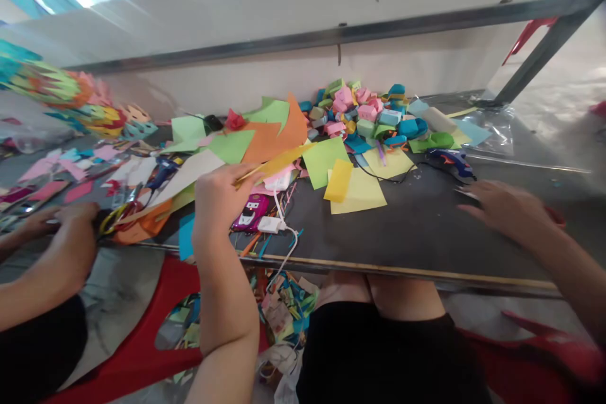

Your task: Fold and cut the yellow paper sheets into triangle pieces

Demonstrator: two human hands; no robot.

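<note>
My left hand (pixel 220 199) is closed on a yellow paper strip (pixel 277 163), pinched at its near end above the dark table (pixel 416 233). My right hand (pixel 504 205) reaches out to the right over the table, fingers stretched flat and holding nothing. It is nearest to a blue glue gun (pixel 452 161) lying just beyond its fingertips. Yellow paper sheets (pixel 355 192) lie between my two hands. A pink phone (pixel 250 211) and a white charger (pixel 269 225) rest right beside my left hand.
A pile of folded coloured paper boxes (pixel 367 113) sits at the back. Loose green and orange sheets (pixel 260 132) cover the middle. Another person's hands (pixel 66 227) work at the left with yellow-handled scissors (pixel 113 218). A red stool (pixel 142 347) and paper scraps lie below.
</note>
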